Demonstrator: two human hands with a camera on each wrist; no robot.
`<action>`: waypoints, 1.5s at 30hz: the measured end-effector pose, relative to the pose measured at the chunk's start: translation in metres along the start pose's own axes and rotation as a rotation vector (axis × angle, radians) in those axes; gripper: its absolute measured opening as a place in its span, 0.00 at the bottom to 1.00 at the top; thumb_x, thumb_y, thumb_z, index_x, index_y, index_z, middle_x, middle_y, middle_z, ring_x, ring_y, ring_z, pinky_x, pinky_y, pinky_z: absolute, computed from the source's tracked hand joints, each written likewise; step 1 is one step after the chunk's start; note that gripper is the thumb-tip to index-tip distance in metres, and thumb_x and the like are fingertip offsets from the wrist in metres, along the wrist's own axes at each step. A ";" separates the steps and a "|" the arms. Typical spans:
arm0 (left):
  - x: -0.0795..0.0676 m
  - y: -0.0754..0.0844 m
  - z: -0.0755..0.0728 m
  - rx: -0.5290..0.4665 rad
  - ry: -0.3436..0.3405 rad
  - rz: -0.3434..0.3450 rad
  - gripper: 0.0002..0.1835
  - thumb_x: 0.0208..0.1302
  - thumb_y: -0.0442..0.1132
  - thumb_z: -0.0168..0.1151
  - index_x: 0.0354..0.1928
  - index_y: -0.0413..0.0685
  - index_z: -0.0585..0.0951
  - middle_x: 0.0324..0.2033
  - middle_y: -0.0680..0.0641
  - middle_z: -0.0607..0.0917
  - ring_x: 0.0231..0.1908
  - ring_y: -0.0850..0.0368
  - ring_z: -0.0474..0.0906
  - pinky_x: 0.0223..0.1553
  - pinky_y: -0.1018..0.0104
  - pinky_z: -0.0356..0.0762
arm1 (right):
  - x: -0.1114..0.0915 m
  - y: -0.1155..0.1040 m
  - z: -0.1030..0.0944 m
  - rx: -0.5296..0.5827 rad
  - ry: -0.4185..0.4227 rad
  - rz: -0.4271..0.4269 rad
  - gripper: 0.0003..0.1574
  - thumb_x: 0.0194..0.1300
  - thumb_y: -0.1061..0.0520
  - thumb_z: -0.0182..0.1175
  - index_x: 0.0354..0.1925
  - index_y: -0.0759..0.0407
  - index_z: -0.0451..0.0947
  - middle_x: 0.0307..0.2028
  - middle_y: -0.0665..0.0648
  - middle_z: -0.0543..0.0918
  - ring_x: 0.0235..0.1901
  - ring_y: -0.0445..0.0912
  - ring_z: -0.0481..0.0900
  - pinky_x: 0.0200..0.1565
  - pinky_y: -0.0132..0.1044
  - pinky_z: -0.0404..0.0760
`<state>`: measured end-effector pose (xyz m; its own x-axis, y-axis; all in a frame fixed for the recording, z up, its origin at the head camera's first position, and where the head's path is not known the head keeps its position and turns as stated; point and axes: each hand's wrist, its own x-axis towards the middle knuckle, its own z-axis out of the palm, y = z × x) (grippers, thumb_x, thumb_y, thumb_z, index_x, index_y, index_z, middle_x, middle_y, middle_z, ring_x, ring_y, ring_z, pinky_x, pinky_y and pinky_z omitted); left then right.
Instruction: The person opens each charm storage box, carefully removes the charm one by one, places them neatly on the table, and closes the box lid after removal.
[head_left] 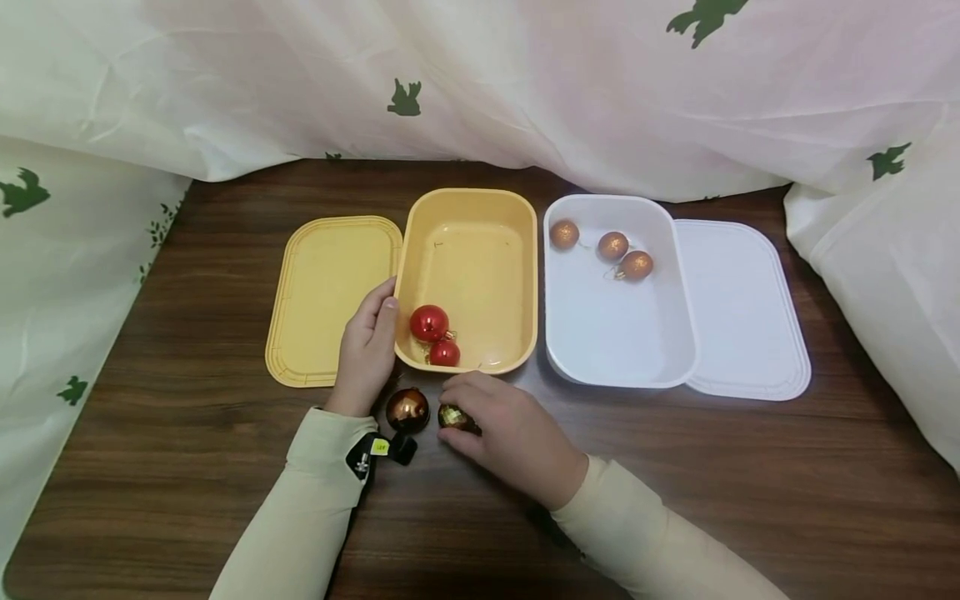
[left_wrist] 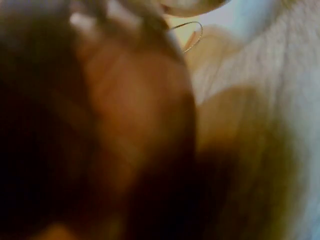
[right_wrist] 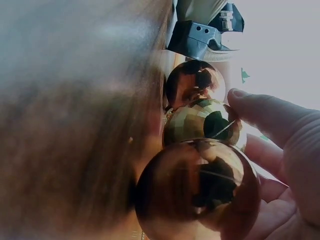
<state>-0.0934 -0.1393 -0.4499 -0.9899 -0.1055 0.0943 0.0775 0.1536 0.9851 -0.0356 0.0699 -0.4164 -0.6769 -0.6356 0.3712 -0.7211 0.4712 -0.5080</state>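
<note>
My left hand (head_left: 366, 350) rests against the outer left wall of a yellow plastic box (head_left: 480, 287), thumb and fingers outside the rim. Two shiny red Christmas baubles (head_left: 429, 323) lie in the box's near left corner. Below the box, my right hand (head_left: 517, 429) has its thumb and fingers around a faceted gold bauble (head_left: 454, 417). A shiny copper-brown bauble (head_left: 407, 410) stands on the table between the hands. In the right wrist view another copper bauble (right_wrist: 197, 190) sits close by the palm, hidden under the hand from above. The left wrist view is mostly dark and blurred.
To the right stands a white box (head_left: 618, 333) with three glittery orange baubles (head_left: 613, 246) near its far end. A yellow lid (head_left: 330, 300) lies left of the yellow box, a white lid (head_left: 742, 308) right of the white one. Curtain fabric (head_left: 480, 83) hangs around the dark wooden table (head_left: 187, 467).
</note>
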 end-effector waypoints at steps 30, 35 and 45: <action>0.001 -0.002 0.000 0.008 0.001 -0.004 0.23 0.81 0.44 0.45 0.70 0.41 0.71 0.67 0.44 0.74 0.66 0.55 0.70 0.66 0.57 0.70 | 0.000 0.003 0.003 0.051 -0.109 0.056 0.19 0.59 0.54 0.75 0.47 0.57 0.84 0.51 0.53 0.83 0.53 0.43 0.81 0.56 0.34 0.80; 0.001 -0.001 0.000 0.011 0.003 -0.009 0.23 0.81 0.44 0.45 0.71 0.41 0.70 0.68 0.44 0.73 0.67 0.55 0.69 0.66 0.57 0.70 | 0.000 0.003 0.003 0.078 -0.108 0.053 0.19 0.58 0.54 0.75 0.47 0.58 0.84 0.50 0.54 0.83 0.53 0.44 0.81 0.56 0.35 0.80; 0.001 0.000 0.000 0.001 -0.004 -0.005 0.23 0.81 0.43 0.44 0.71 0.40 0.70 0.68 0.43 0.73 0.67 0.54 0.69 0.66 0.58 0.70 | -0.002 0.009 0.004 0.145 -0.125 0.051 0.19 0.58 0.54 0.75 0.47 0.58 0.84 0.52 0.54 0.83 0.55 0.45 0.80 0.58 0.37 0.79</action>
<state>-0.0941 -0.1397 -0.4500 -0.9908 -0.1025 0.0885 0.0720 0.1545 0.9854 -0.0403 0.0727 -0.4248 -0.6821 -0.6882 0.2473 -0.6513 0.4179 -0.6334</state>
